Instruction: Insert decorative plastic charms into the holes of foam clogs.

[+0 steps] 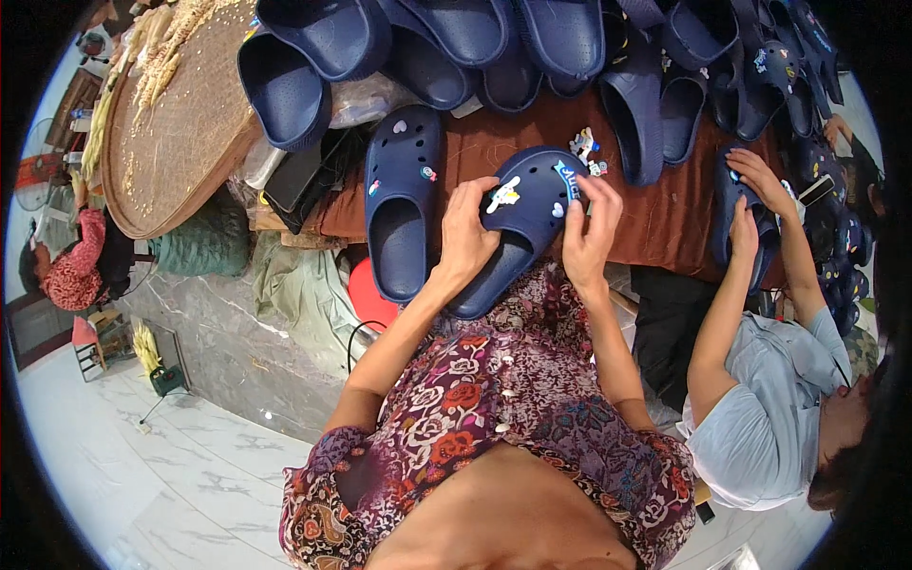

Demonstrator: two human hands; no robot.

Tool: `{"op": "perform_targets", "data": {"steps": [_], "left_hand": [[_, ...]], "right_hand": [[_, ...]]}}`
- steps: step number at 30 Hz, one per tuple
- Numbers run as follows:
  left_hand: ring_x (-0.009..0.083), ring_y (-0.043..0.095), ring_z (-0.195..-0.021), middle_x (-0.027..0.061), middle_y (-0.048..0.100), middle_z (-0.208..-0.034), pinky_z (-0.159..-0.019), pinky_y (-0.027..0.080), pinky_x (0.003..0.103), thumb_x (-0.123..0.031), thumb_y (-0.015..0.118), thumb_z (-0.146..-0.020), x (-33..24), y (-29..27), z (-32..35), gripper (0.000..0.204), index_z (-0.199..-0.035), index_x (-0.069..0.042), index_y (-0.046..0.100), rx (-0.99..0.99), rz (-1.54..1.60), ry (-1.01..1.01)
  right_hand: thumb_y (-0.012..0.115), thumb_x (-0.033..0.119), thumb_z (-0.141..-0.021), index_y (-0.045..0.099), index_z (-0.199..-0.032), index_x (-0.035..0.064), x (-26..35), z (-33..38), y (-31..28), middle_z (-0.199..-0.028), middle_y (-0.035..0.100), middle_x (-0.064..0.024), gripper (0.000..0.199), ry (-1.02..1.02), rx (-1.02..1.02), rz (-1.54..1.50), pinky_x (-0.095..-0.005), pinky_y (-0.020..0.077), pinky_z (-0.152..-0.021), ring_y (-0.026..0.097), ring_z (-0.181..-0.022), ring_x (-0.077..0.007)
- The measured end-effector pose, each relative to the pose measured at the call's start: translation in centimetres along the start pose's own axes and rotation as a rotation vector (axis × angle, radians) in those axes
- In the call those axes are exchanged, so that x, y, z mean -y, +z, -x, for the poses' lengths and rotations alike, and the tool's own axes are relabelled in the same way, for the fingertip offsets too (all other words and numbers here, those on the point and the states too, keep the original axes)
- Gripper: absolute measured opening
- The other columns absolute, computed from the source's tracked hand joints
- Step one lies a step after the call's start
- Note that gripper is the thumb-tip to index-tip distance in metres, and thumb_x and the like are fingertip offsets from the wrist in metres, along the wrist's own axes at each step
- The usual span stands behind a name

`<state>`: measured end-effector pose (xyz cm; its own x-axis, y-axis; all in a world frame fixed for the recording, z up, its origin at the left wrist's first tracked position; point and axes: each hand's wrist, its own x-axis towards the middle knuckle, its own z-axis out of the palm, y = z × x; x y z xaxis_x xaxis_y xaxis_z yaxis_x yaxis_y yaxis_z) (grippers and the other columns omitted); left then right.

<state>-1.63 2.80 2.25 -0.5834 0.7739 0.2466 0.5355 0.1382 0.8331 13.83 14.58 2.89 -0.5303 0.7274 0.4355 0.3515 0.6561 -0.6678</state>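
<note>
A navy clog (535, 201) rests at the table's near edge, toe away from me and tilted to the right. My left hand (467, 228) grips its left side, fingertips by a white and yellow charm (504, 195). On its right side, the thumb and fingers of my right hand (591, 228) close around a light blue banner-shaped charm (567, 179) on the toe. A small pale heart charm (558, 210) sits just below. To the left lies another navy clog (403, 204) with several small charms in its holes. Loose charms (587, 147) lie on the brown cloth beyond the toe.
Many navy clogs (328, 38) line the far side of the brown cloth (532, 123). A large round woven tray (180, 123) with grain stands at left. On the right, a co-worker's hands (755, 195) handle another navy clog (730, 214). A red stool (370, 296) is below the table.
</note>
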Motion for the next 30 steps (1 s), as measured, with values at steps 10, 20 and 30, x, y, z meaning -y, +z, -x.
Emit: {"op": "perform_targets", "data": {"steps": [10,20,30], "left_hand": [[0.0323,0.061,-0.109,0.0160,0.060,-0.114,-0.097,0.048,0.037,0.013,0.064,-0.071,-0.7,-0.7,1.9,0.053,-0.121,-0.002,0.059,-0.027,0.100,-0.162],[0.0336,0.058,-0.116,0.0161,0.057,-0.120,-0.099,0.047,0.039,0.007,0.070,-0.076,0.1,-0.6,2.4,0.050,-0.123,-0.005,0.057,-0.095,0.132,-0.189],[0.0337,0.057,-0.116,0.0165,0.057,-0.120,-0.099,0.046,0.039,0.005,0.070,-0.078,0.1,-0.3,2.5,0.048,-0.122,-0.005,0.057,-0.102,0.151,-0.209]], "right_hand": [[0.052,0.012,-0.102,0.039,-0.148,-0.0008,0.2,3.1,0.8,-0.144,0.042,-0.0202,0.049,0.290,0.184,-0.338,-0.0392,0.0427,-0.106,0.049,-0.130,-0.0325],[0.051,0.013,-0.102,0.059,-0.129,0.0013,-1.0,0.7,0.6,-0.125,0.060,-0.0188,0.031,0.180,0.164,-0.186,-0.0385,0.0466,-0.097,0.059,-0.115,-0.0331],[0.071,0.018,-0.089,0.066,-0.106,0.0051,-5.7,-2.7,0.4,-0.094,0.063,-0.0145,0.022,0.199,0.077,0.207,-0.0454,0.0494,-0.077,0.064,-0.089,-0.0346]]}}
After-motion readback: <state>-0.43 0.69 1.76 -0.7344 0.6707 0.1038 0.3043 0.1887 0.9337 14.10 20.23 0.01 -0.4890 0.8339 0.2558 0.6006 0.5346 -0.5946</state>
